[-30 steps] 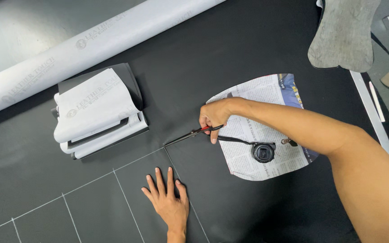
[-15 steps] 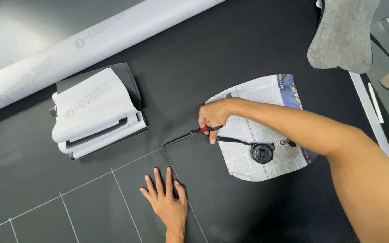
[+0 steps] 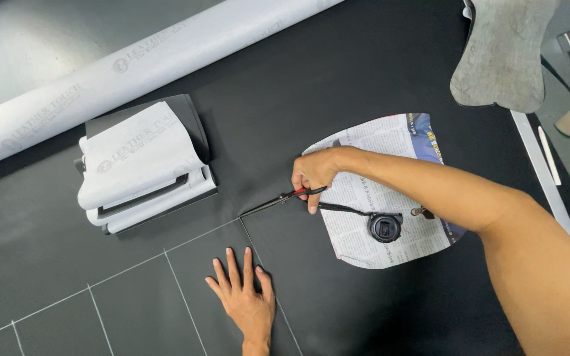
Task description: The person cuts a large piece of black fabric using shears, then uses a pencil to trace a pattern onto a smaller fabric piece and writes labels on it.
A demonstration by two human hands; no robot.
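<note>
Newspaper pattern and tape measure beside scissors.

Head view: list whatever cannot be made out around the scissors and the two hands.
- Scissors: the handles are hidden inside the right hand, so the grip on them cannot be seen.
- Blades: too thin and dark against the black sheet to tell whether they are open or shut, or cutting.
- Left hand: the wrist is cut off by the bottom edge.
- Newspaper pattern: partly covered by the right forearm and a tape measure.
</note>
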